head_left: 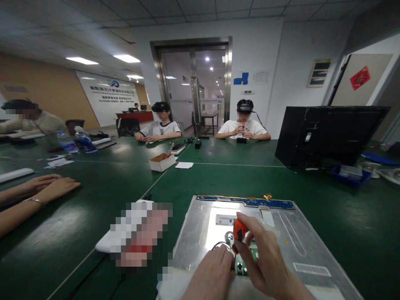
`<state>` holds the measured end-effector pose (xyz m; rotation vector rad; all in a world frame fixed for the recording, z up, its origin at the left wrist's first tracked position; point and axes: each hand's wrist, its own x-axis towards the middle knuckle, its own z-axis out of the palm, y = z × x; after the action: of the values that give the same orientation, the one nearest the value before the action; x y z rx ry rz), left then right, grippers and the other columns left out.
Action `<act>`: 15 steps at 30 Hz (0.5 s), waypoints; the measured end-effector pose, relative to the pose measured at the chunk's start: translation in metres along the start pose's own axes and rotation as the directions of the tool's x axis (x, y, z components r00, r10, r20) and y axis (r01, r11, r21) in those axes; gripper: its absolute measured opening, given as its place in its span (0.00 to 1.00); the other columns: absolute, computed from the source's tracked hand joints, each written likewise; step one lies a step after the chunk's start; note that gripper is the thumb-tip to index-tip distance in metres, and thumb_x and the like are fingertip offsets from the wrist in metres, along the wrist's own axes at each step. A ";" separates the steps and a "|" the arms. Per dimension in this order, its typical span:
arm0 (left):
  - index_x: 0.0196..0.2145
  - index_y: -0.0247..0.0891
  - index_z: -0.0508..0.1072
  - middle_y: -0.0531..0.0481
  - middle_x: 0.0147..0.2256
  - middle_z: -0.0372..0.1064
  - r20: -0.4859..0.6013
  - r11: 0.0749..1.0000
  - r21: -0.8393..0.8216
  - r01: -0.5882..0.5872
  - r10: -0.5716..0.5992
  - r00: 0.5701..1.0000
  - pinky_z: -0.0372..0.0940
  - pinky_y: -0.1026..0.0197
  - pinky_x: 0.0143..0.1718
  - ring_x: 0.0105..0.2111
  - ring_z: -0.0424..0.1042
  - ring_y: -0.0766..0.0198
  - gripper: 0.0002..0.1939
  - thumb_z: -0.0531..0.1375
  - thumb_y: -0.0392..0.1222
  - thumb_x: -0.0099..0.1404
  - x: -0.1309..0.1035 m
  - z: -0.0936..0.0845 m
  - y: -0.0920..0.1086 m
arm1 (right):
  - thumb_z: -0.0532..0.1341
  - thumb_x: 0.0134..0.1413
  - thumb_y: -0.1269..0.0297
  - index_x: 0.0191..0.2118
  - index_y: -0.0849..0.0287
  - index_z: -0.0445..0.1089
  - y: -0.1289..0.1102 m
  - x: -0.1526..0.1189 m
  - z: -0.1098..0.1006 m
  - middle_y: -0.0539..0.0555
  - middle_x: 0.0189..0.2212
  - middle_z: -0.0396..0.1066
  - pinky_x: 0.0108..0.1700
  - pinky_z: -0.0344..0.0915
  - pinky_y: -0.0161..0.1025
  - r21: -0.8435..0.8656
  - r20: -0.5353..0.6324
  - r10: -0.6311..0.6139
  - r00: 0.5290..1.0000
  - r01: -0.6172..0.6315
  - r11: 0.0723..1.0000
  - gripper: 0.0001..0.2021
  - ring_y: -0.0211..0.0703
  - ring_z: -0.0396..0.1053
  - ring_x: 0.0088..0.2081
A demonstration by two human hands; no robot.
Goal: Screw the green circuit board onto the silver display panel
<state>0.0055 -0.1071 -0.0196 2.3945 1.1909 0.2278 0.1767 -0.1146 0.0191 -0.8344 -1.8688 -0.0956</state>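
My right hand (265,254) grips a short screwdriver (240,229) with an orange and black handle, held upright between thumb and fingers. Its shaft points down at a green circuit board (253,251) on the back of a flat metal display panel (193,243). Close beside the shaft, my left hand (215,271) rests low over the board with its fingers bent together; whatever its fingertips hold is hidden. A thin dark cable loops ahead of the left fingers. Along the panel's far edge runs a narrow blue circuit strip (268,203).
Left of the panel lies a white, partly blurred object (106,241). Another person's hands (56,185) rest on the green table (243,179). Further off are a small open box (161,162), a black monitor (325,135), a blue tray (350,177), bottles (84,139) and seated people.
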 end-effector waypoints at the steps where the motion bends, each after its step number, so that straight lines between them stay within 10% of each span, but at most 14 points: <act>1: 0.53 0.36 0.72 0.41 0.54 0.71 -0.005 1.000 -0.001 -0.006 0.006 1.000 0.64 0.51 0.56 0.52 0.70 0.50 0.16 0.56 0.28 0.69 0.001 0.000 -0.001 | 0.52 0.66 0.70 0.66 0.59 0.53 0.000 0.001 0.000 0.58 0.41 0.73 0.34 0.75 0.41 0.002 0.001 -0.001 1.000 0.001 1.000 0.24 0.42 0.72 0.30; 15: 0.53 0.36 0.71 0.41 0.54 0.71 -0.017 1.000 -0.025 -0.019 0.018 1.000 0.63 0.53 0.56 0.52 0.70 0.52 0.17 0.52 0.30 0.69 0.001 0.002 -0.007 | 0.52 0.69 0.64 0.63 0.58 0.55 0.001 -0.002 0.004 0.54 0.35 0.76 0.32 0.75 0.42 -0.081 -0.042 0.001 0.999 -0.004 0.997 0.20 0.42 0.73 0.26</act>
<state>0.0016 -0.1034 -0.0249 2.3875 1.1671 0.2679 0.1745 -0.1135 0.0152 -0.8836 -1.8346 -0.1868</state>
